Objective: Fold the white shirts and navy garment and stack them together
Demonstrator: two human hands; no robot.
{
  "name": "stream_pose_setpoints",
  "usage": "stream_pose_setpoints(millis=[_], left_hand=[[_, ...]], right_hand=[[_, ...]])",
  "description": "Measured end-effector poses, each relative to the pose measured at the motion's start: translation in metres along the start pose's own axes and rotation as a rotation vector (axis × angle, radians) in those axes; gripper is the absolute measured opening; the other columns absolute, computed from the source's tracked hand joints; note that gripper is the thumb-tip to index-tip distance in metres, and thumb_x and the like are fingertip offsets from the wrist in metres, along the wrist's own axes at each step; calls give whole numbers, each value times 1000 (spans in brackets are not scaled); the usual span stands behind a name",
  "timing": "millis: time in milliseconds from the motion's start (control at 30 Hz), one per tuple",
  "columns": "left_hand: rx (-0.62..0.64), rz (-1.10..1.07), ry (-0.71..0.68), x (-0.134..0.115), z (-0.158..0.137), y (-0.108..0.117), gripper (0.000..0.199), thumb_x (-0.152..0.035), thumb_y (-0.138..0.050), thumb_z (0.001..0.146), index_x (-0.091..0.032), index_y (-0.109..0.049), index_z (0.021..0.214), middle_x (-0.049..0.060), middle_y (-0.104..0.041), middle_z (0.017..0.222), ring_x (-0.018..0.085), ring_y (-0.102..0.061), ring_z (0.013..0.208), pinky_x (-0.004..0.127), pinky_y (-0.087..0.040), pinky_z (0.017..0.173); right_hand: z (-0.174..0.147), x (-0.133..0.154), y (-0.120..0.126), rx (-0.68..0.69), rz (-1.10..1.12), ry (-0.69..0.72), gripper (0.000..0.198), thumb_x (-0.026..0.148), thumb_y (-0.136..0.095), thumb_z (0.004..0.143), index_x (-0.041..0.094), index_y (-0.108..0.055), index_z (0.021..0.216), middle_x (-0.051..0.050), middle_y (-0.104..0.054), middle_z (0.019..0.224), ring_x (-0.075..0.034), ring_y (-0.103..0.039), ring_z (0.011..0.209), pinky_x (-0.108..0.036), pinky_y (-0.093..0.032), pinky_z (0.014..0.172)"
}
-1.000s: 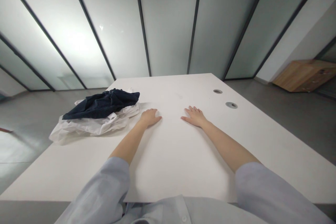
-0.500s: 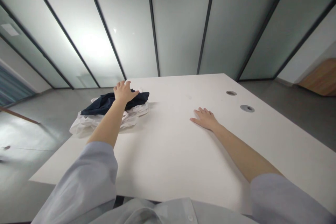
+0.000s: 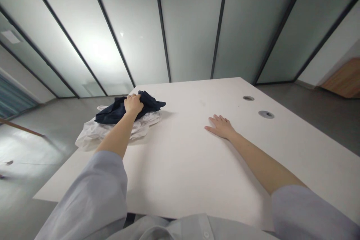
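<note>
My left hand (image 3: pixel 133 104) is closed on a dark navy garment (image 3: pixel 112 112), whose cloth bunches up around the fingers. Its exact kind does not show, as it lies crumpled. Beneath it a pile of white clothing (image 3: pixel 91 133) spreads over the left edge of the table. My left forearm covers part of both. On the bare white tabletop, my right hand (image 3: pixel 221 126) lies palm down with its fingers spread, apart from the clothes and holding nothing.
The white table (image 3: pixel 180 165) fills the middle of the view. Two round cable holes (image 3: pixel 266 114) are set in its right side. Behind stands a frosted glass wall (image 3: pixel 191 26) with dark frames. A wooden piece (image 3: pixel 343 78) is at the far right.
My left hand has come down and closed on the navy garment, which is now pulled up and slightly to the right. My right hand stays in place.
</note>
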State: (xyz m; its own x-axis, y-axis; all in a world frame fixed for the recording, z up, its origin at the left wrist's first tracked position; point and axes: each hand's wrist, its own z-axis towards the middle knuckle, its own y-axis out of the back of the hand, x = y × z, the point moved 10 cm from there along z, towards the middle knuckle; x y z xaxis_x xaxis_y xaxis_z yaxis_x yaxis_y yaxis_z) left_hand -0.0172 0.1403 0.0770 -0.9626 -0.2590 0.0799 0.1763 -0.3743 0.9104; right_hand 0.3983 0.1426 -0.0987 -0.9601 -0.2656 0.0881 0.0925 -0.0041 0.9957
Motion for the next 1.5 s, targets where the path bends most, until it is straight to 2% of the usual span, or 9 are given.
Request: stream_pose_setpoints(millis=[200, 300, 400, 533, 767, 1067, 1233, 1367, 1500], left_hand=[[-94, -184, -446, -129, -12, 22, 47, -11, -50, 76, -24, -63, 118, 9, -58, 126, 31, -45, 119, 46, -37, 97], [-99, -268, -684, -193, -42, 13, 59, -14, -56, 75, -25, -53, 133, 8, -45, 143, 30, -37, 129, 45, -31, 105], [-97, -298, -662, -222, -64, -6, 67, -24, -60, 78, -21, -42, 142, 12, -40, 147, 31, -34, 133, 45, -30, 108], [-43, -383, -515, -234, -92, -30, 35, -30, -50, 89, -22, -58, 122, 10, -56, 127, 27, -46, 120, 41, -38, 98], [126, -392, -533, -254, -133, -67, 43, -56, -47, 90, -23, -64, 112, 9, -62, 115, 29, -53, 110, 44, -38, 96], [47, -358, -156, -182, -97, -70, 21, -33, -54, 88, -23, -63, 104, 9, -63, 115, 28, -52, 114, 42, -36, 97], [190, -423, -336, -212, -115, -69, 29, -44, -45, 92, -21, -63, 94, 8, -67, 94, 25, -60, 97, 39, -42, 87], [228, -362, -385, -225, -127, -74, 45, -58, -45, 89, -21, -64, 105, 11, -64, 116, 30, -55, 113, 44, -39, 96], [269, -350, -414, -224, -129, -84, 68, -74, -44, 82, -21, -59, 121, 14, -53, 138, 34, -44, 128, 50, -30, 107]], right_hand=[[5, -11, 7, -141, 172, -33, 68, 58, -47, 86, 19, -44, 142, -16, -44, 148, -35, -38, 135, -49, -30, 109], [3, -36, 29, -427, 338, -111, 59, 43, -41, 89, 14, -45, 140, -18, -55, 136, -31, -48, 125, -47, -36, 104], [-9, -63, 52, -706, 405, -192, 53, 36, -39, 88, 9, -49, 133, -20, -58, 128, -31, -50, 120, -48, -37, 103], [-13, -66, 60, -760, 367, -190, 46, 31, -41, 87, 12, -56, 126, -18, -60, 125, -30, -50, 120, -47, -36, 103], [1, -24, 24, -220, 83, -141, 45, 39, -40, 94, 20, -60, 129, -11, -50, 144, -32, -38, 134, -48, -36, 104], [-11, 4, 49, -117, -45, -124, 48, 48, -38, 96, 15, -66, 117, -16, -71, 106, -30, -64, 102, -39, -45, 88], [-17, 38, 48, -77, 1, 54, 42, 47, -42, 94, 21, -71, 110, -11, -74, 100, -28, -68, 94, -34, -48, 82], [-19, 53, 58, -45, 106, 184, 36, 42, -46, 93, 24, -71, 111, -6, -74, 104, -25, -68, 96, -31, -48, 83], [-14, 22, 95, -190, 226, 95, 35, 32, -44, 93, 23, -69, 116, -6, -74, 108, -22, -67, 98, -30, -48, 86]])
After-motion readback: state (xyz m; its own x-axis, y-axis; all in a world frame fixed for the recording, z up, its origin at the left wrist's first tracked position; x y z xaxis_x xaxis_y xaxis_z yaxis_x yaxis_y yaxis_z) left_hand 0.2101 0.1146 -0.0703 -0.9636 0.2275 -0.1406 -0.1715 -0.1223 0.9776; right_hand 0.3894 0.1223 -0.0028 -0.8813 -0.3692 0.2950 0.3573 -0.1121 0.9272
